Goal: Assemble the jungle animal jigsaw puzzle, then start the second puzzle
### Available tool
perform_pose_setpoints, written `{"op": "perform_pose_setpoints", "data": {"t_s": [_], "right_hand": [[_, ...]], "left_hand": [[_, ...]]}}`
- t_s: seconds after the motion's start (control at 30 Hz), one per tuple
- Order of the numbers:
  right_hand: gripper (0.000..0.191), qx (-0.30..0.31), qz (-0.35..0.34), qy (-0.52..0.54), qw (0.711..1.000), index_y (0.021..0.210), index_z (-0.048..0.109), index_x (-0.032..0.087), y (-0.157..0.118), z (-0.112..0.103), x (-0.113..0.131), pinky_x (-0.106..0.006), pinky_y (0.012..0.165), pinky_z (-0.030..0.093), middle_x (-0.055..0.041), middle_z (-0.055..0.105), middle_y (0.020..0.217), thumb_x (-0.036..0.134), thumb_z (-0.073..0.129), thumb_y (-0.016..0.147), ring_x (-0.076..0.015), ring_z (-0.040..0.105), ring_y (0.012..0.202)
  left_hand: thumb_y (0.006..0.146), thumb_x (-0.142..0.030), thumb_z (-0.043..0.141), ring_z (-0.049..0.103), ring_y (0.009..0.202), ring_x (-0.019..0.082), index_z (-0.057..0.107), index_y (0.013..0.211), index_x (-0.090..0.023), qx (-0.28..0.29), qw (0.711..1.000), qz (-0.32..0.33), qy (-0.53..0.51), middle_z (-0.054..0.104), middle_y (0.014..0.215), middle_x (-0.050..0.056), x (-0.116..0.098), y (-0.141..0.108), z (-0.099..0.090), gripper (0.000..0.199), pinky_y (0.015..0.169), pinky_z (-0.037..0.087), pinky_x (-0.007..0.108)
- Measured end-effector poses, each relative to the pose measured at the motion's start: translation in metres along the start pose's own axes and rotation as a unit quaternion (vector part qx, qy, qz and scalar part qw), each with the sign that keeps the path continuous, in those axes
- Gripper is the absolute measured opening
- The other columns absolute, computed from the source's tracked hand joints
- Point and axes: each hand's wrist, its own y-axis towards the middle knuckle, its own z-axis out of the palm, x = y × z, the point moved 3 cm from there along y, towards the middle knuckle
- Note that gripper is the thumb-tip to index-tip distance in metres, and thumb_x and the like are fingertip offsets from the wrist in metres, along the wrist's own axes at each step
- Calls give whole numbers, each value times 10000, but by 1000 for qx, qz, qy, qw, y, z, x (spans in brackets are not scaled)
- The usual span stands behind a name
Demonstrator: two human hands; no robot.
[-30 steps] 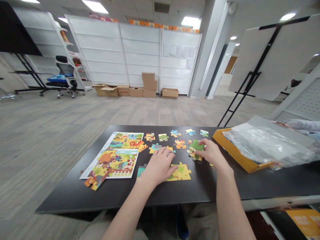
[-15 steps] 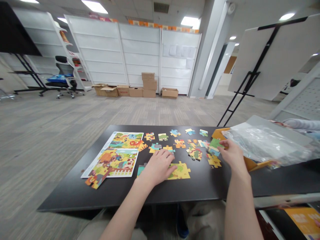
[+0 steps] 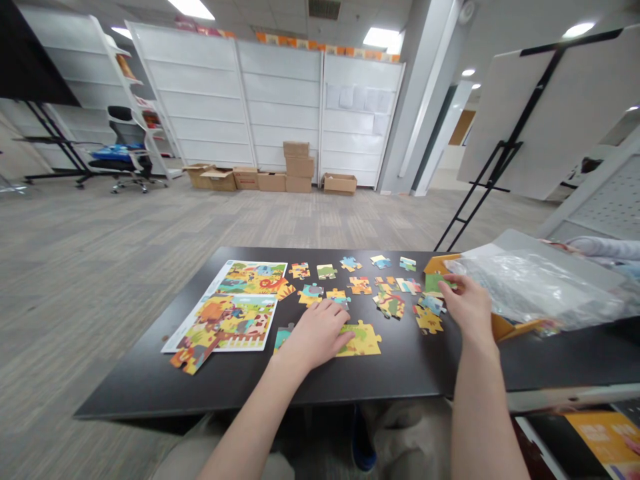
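Standing by, I'd judge this the sorting stage: loose jigsaw pieces lie spread over a black table (image 3: 400, 380), and most are not yet joined. The right hand (image 3: 467, 308) reaches out with its fingers (image 3: 451, 285) curled down on a green jigsaw piece (image 3: 434, 285). They touch it, but I cannot tell whether they grip it or only press on it. Just beside those fingers a clear plastic bag (image 3: 525, 287) lies over a yellow envelope (image 3: 505, 328). Below them sits a yellow jigsaw piece (image 3: 429, 321), and to their left a small heap of pieces (image 3: 389, 305). The left hand (image 3: 317, 333) lies flat and relaxed, grasping nothing, its fingers (image 3: 341, 339) stretched to the edge of a joined yellow puzzle section (image 3: 361, 340). Well left of those fingers lies a printed picture sheet (image 3: 223, 307). The green piece, I'd judge, calls for a spot among the others, clear of the bag.
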Motion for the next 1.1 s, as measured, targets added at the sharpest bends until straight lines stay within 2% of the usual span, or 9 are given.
{"op": "perform_pose_setpoints", "data": {"t_s": [0.1, 0.27, 0.5, 0.6, 0.67, 0.77, 0.87, 0.97, 1.1], "right_hand": [[337, 10, -11, -48, 999, 956, 776, 162, -3, -13, 0, -374, 783, 496, -119, 760, 873, 311, 531, 778, -258, 674, 770], [288, 177, -8, -117, 977, 872, 798, 210, -7, -21, -22, -340, 700, 480, -82, 752, 837, 243, 527, 779, -242, 668, 744], [256, 214, -4, -184, 959, 890, 808, 229, -8, -24, -38, -355, 694, 505, -95, 775, 908, 398, 658, 769, -280, 713, 804], [384, 222, -32, -170, 960, 965, 791, 208, -11, -19, -35, -383, 765, 541, -124, 781, 990, 512, 709, 745, -316, 727, 900], [459, 207, -67, -171, 961, 1045, 769, 193, -13, -16, -27, -425, 854, 542, -146, 769, 1079, 535, 717, 743, -347, 713, 997], [463, 192, -163, -140, 958, 1133, 732, 198, -22, -6, 2, -451, 979, 500, -145, 725, 1215, 502, 694, 787, -349, 669, 1124], [412, 227, -237, -80, 941, 1150, 714, 210, -38, 13, 39, -403, 997, 487, -127, 690, 1270, 466, 682, 829, -309, 648, 1153], [349, 291, -236, -88, 923, 1075, 720, 212, -54, 34, 61, -369, 927, 495, -113, 725, 1133, 430, 736, 803, -293, 666, 1063], [288, 314, -208, -102, 921, 1034, 719, 220, -61, 42, 65, -325, 828, 479, -84, 727, 1026, 340, 758, 776, -258, 668, 947]], "left_hand": [[981, -397, 613, 614, 1137, 277, 674, 1081, -172, 0, 1000, 1, 2, 704, 1137, 91, -1, 0, -1, 254, 988, 477, 429], [985, -398, 606, 618, 1126, 277, 669, 1085, -173, 5, 1000, 3, 8, 696, 1151, 102, -2, -1, -1, 255, 959, 491, 417], [990, -408, 597, 622, 1120, 272, 673, 1079, -176, -1, 1000, 5, 10, 700, 1147, 100, -1, -1, 2, 261, 952, 499, 404], [990, -407, 598, 627, 1125, 273, 679, 1074, -173, 1, 1000, 1, 10, 702, 1139, 100, 0, 0, 2, 261, 965, 503, 410], [992, -404, 595, 629, 1126, 276, 682, 1075, -168, 6, 1000, -3, 9, 703, 1130, 101, 0, 0, 2, 265, 971, 504, 415], [994, -406, 590, 627, 1122, 279, 685, 1081, -162, 13, 1000, -7, 7, 702, 1125, 101, -2, 1, 1, 276, 965, 509, 417], [996, -410, 586, 624, 1124, 277, 681, 1092, -160, 19, 1000, -4, 9, 700, 1130, 104, -5, 2, 0, 284, 967, 508, 416], [998, -423, 581, 620, 1125, 273, 675, 1108, -166, 19, 1000, 6, 10, 694, 1142, 104, -9, 3, 0, 295, 976, 499, 407], [992, -422, 594, 614, 1130, 272, 673, 1090, -170, 15, 1000, 12, 4, 694, 1112, 98, -13, 5, 0, 282, 981, 494, 409]]}}
